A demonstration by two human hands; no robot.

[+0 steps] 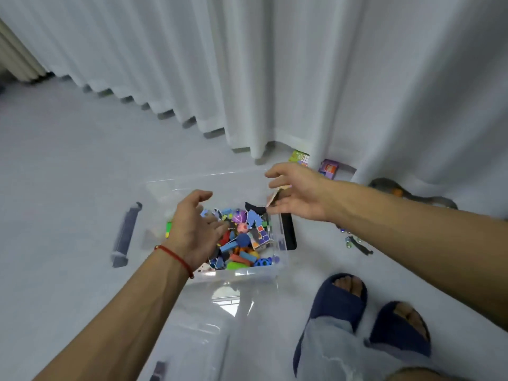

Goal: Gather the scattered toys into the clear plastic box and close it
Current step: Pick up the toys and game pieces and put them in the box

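The clear plastic box [276, 266] stands open on the pale floor, holding a heap of colourful toys [242, 243]: blocks, balls and puzzle pieces. My left hand [196, 229], with a red string at the wrist, hovers over the heap's left side, fingers spread and empty. My right hand [298, 192] is above the box's right rim, with a tan cardboard piece [277, 195] loosely between thumb and fingers. A dark puzzle piece [255, 208] sits just below it over the heap.
The clear lid [192, 336] lies on the floor in front of the box. Near the white curtain lie a green card box [299, 156], a purple box [328, 167], a grey toy animal [412, 195] and small dark bits [358, 244]. My slippered feet [339, 303] stand right of the lid.
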